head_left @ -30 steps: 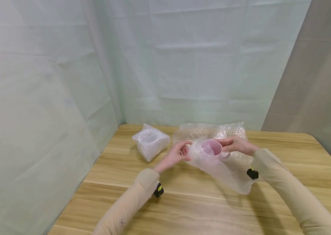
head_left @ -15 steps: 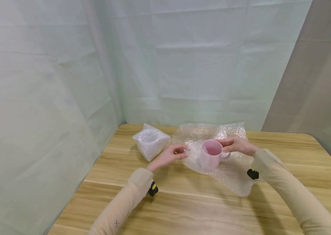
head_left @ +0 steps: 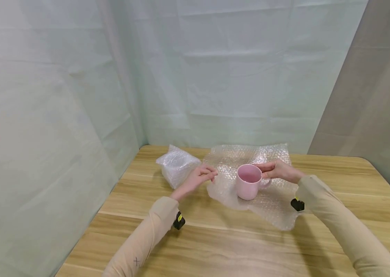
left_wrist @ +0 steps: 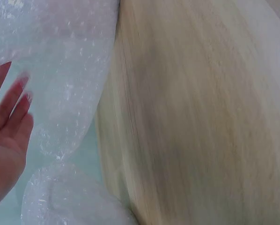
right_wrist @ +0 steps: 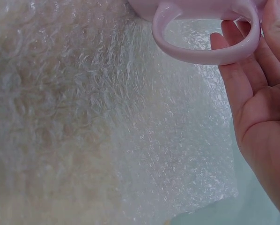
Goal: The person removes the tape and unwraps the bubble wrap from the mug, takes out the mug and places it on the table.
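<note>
The pink mug [head_left: 248,188] is a bit right of & below the ctr of the head view, standing up on a spread-out bubble wrap sheet [head_left: 274,215], handle to the right. The R hand [head_left: 281,171] grips the mug on its handle side; in the R wrist view its fingers show past the handle, upper right. The L hand [head_left: 196,177], just left of ctr, is loose w/ nothing held; its fingers are by the sheet's left edge, can't tell if touching. A bubble-wrapped lump [head_left: 175,167] sits behind the L hand. The wood table [head_left: 222,246] fills the lower part.
</note>
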`<state>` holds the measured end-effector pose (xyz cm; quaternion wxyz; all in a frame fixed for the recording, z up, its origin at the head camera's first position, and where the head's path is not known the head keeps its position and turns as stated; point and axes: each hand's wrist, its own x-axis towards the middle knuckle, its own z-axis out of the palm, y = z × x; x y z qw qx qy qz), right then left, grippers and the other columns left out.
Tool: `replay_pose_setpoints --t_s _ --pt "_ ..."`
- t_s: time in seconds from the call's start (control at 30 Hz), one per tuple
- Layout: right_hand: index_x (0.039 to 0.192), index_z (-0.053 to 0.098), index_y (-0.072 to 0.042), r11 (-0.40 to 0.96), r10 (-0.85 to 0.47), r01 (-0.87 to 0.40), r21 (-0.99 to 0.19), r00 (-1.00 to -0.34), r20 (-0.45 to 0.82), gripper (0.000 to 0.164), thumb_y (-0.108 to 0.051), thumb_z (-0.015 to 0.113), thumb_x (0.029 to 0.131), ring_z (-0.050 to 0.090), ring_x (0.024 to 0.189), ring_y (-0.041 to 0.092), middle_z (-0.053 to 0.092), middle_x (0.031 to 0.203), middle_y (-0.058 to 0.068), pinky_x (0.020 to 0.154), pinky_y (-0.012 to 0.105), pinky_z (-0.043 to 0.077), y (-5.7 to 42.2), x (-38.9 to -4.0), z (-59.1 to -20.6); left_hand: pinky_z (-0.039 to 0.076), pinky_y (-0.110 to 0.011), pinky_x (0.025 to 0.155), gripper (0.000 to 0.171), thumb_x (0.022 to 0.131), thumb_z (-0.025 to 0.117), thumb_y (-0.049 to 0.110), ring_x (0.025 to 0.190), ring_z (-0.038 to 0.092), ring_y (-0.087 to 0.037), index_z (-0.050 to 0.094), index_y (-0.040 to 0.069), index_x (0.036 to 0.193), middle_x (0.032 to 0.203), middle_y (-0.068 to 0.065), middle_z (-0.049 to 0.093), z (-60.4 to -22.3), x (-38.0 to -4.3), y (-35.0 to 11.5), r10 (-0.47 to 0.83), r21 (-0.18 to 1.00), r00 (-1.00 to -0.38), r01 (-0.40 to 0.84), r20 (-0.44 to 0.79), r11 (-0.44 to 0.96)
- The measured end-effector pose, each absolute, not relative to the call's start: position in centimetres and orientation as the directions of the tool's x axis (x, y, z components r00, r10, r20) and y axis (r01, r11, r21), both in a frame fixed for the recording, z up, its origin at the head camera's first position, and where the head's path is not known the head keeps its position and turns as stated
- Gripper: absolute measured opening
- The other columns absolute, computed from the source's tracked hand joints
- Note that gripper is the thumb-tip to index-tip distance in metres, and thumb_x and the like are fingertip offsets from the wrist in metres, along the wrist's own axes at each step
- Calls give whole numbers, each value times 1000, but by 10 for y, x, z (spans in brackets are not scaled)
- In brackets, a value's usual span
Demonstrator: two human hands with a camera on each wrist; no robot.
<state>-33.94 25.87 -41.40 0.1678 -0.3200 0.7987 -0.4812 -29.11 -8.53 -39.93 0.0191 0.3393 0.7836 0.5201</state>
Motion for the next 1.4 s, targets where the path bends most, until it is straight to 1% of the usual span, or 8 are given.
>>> replay_pose_setpoints --t_s 0.17,0.27,0.47,0.57,0.8,1.0,1.23,1.4 --pt "127 49 1 322 -678 -355 -878 -734 48 44 -6 62 85 48 110 27 52 122 13 87 39 42 259 -340 -416 41 -34 84 2 79 67 4 90 55 -15 68 3 77 88 0 63 -416 -301 -89 619 750 -726 580 300 317" --pt "127 48 1 306 -684 -341 -889 -728 44 44 -5 61 85 48 111 26 51 123 12 88 39 40 258 -341 -416 43 -29 80 7 75 70 6 86 56 -8 69 10 80 86 6 63 -423 -305 -92 686 662 -667 657 290 360" --pt "128 47 2 288 -688 -323 -901 -725 41 45 -3 60 86 47 112 26 51 123 13 89 38 40 258 -341 -416 46 -25 72 25 72 58 -8 82 55 -12 67 6 90 90 0 62 -423 -304 -98 790 535 -577 743 207 403" --pt "129 47 1 295 -681 -313 -903 -731 31 45 -4 60 86 47 112 26 51 123 11 90 40 39 258 -340 -415 45 -26 75 20 78 63 1 86 56 -17 65 2 97 95 -4 62 -425 -302 -101 820 528 -560 734 116 427" --pt "129 47 1 288 -679 -303 -908 -733 30 46 -4 61 85 46 113 27 51 124 12 91 44 37 259 -341 -415 45 -27 78 37 69 75 6 90 56 -18 63 5 103 100 -2 61 -433 -296 -104 784 535 -621 664 7 522" --pt "129 47 -1 298 -673 -305 -905 -739 27 46 -6 61 86 46 113 27 51 124 11 91 44 37 259 -339 -415 42 -23 76 54 63 81 11 92 51 -19 58 6 112 104 -5 52 -439 -292 -101 769 515 -638 649 -31 560" --pt "129 46 3 282 -683 -360 -890 -726 77 46 -4 60 86 47 113 25 51 123 12 89 35 39 258 -336 -415 41 -23 79 69 61 83 21 96 48 -19 52 8 121 109 -3 46 -447 -289 -101 755 529 -654 625 -47 574" --pt "130 44 4 266 -667 -307 -914 -743 55 48 -1 60 85 44 115 28 48 125 17 89 31 39 258 -335 -416 40 -24 82 71 61 83 20 99 46 -18 50 7 122 112 -3 45 -451 -288 -102 744 553 -665 600 -57 578"
